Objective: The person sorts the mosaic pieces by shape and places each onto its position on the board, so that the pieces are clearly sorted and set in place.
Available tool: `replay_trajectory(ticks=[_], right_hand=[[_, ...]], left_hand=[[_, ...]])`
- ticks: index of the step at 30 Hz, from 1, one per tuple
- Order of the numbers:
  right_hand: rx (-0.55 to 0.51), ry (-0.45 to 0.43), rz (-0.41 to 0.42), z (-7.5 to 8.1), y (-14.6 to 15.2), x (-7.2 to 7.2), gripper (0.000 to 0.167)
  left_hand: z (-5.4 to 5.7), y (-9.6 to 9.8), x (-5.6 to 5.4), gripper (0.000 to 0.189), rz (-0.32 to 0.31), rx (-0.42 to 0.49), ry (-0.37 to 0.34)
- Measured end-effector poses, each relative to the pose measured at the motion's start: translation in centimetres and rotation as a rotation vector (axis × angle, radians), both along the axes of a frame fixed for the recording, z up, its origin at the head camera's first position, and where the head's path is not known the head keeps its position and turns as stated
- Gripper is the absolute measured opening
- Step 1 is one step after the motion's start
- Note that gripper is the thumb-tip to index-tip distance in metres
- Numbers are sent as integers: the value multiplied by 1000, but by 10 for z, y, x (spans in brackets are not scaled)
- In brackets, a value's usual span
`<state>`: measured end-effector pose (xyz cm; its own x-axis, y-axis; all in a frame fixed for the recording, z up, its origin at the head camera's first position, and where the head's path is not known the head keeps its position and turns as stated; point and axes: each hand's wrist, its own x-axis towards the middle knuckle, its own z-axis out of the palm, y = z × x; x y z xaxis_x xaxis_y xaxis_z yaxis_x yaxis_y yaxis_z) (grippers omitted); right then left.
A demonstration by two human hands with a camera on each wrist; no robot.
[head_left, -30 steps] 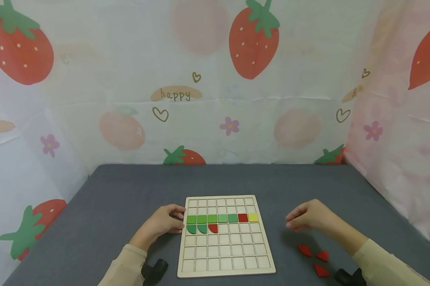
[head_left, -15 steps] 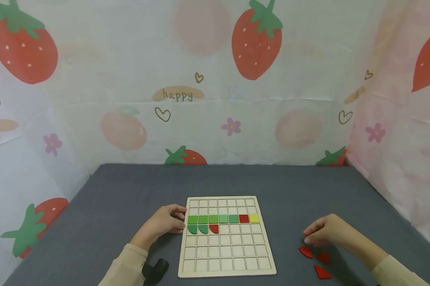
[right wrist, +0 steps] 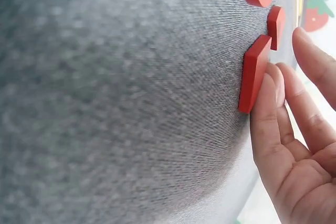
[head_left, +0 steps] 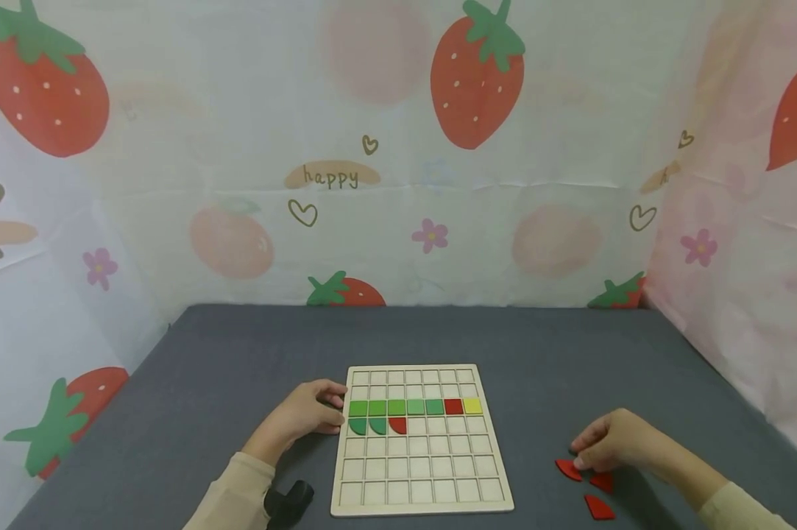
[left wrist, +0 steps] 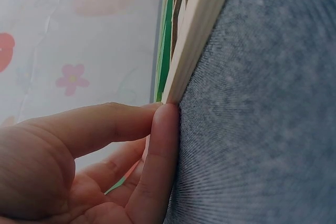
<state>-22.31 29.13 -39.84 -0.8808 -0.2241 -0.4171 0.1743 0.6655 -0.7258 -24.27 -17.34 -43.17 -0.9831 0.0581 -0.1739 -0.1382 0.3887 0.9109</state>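
My left hand (head_left: pixel 312 407) holds the left edge of a pale wooden grid board (head_left: pixel 411 471); in the left wrist view its fingertips (left wrist: pixel 165 116) meet at the rim. One row of the board holds green squares (head_left: pixel 376 408), a red square (head_left: pixel 453 406) and a yellow square (head_left: pixel 472 405). Below them sit two green quarter-circles (head_left: pixel 377 425) and a red one (head_left: pixel 398 425). My right hand (head_left: pixel 613 443) is low over three loose red pieces. In the right wrist view a finger touches one red piece (right wrist: pixel 256 72), while another finger stands apart.
The other loose red pieces, a left one (head_left: pixel 568 470) and a front one (head_left: pixel 599 507), lie right of the board on the dark grey table (head_left: pixel 259 335). A strawberry-patterned cloth (head_left: pixel 372 243) stands behind. A black wrist mount (head_left: pixel 290 504) shows below the left hand.
My right hand has moved right and down, from between the board and the loose red pieces to those pieces. My left hand stays at the board's edge; the head view has shifted slightly.
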Motion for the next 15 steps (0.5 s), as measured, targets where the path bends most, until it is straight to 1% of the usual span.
replay_trajectory(ticks=[2, 7, 10, 15], right_hand=[[1, -7, 12, -1, 1, 1, 35], [-41, -27, 42, -1, 1, 3, 33], [-43, -9, 45, -1, -1, 5, 31], [-8, 32, 26, -2, -6, 9, 27]], left_hand=[[1, 0, 0, 51, 3, -2, -1], [3, 0, 0, 50, 9, -11, -7], [3, 0, 0, 50, 5, -6, -7], [2, -1, 0, 50, -8, 10, -5]])
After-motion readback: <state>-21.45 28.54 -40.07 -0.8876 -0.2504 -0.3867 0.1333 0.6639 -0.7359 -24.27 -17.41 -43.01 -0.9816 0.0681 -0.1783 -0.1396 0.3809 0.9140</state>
